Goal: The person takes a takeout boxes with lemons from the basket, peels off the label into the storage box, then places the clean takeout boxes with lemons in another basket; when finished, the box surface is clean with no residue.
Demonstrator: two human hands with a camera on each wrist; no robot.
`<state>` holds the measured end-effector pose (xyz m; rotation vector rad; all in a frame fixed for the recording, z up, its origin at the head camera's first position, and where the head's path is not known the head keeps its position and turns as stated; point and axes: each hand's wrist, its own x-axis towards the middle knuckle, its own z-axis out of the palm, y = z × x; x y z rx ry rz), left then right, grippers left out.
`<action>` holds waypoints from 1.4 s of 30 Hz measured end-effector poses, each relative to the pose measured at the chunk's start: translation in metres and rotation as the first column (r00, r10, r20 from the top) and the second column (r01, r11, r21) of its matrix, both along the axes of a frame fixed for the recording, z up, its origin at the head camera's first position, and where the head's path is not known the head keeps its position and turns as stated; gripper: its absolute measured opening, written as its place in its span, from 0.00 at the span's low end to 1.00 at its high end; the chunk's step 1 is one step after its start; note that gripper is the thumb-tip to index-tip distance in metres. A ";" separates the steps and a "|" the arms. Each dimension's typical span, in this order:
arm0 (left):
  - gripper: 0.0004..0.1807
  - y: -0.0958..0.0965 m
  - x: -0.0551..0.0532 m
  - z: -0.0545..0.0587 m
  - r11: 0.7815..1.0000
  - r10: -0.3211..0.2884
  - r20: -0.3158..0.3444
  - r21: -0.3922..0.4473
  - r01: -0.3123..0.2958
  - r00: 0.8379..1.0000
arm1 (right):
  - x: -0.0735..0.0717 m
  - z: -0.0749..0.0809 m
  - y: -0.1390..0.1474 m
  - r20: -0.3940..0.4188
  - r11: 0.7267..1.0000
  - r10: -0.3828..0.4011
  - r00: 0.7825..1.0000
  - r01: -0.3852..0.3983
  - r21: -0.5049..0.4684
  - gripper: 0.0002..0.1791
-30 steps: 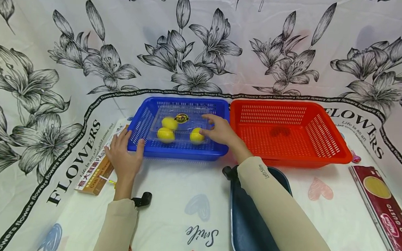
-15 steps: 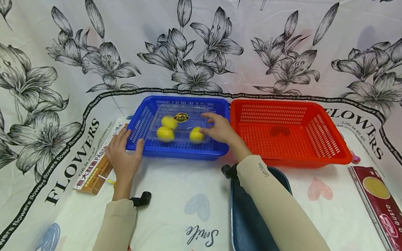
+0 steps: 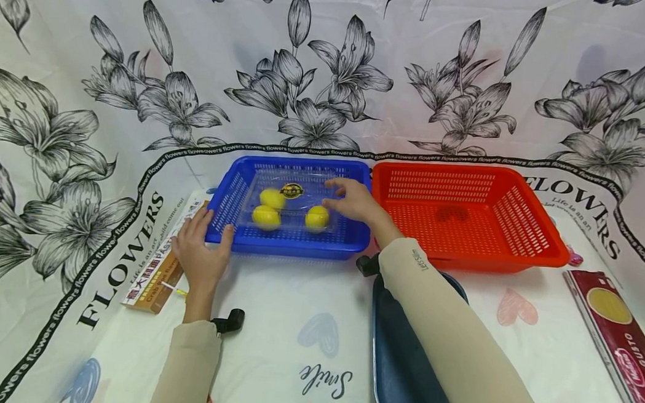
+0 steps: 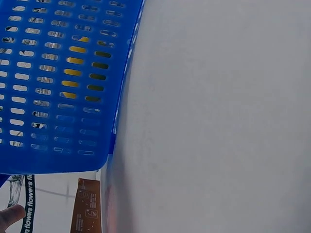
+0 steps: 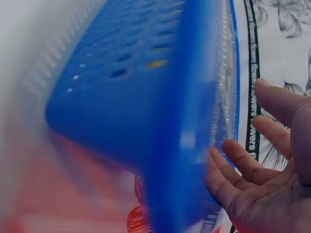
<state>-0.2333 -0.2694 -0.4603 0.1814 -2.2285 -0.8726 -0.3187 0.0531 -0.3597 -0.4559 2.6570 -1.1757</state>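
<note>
Inside the blue basket (image 3: 286,247) lies a clear plastic box (image 3: 314,193) with a dark round label, holding yellow lemons (image 3: 267,217). My left hand (image 3: 203,256) rests at the basket's front left corner, fingers along the side and thumb near the front rim; only a fingertip (image 4: 10,216) shows in the left wrist view. Over the right end of the box is my right hand (image 3: 358,202), thumb and fingers apart. The right wrist view shows this hand (image 5: 265,187) with loosely bent, spread fingers and nothing held, beside the blurred basket wall.
A red basket (image 3: 463,259) stands against the blue one's right side. Below it a dark tray (image 3: 406,367) lies partly under my right sleeve. A brown and white box (image 3: 156,290) is at left, a dark red package (image 3: 613,342) at far right.
My right hand has drawn slightly up and right, its thumb now off the right-hand lemon in the head view. The left hand stays at the basket corner.
</note>
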 end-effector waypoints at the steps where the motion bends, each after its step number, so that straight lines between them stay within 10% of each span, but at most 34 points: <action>1: 0.33 0.000 0.000 0.000 1.000 0.000 0.001 0.001 0.000 1.000 | -0.002 0.001 0.000 0.003 1.000 -0.002 1.000 0.002 -0.005 0.30; 21: 0.32 0.000 0.001 -0.003 1.000 0.001 -0.003 -0.012 -0.001 1.000 | -0.016 -0.012 -0.003 0.140 0.957 -0.059 0.988 0.096 -0.275 0.32; 42: 0.32 -0.001 0.001 -0.001 1.000 -0.007 -0.014 -0.008 0.007 1.000 | -0.027 -0.008 -0.004 0.219 0.954 -0.032 0.975 0.095 -0.283 0.34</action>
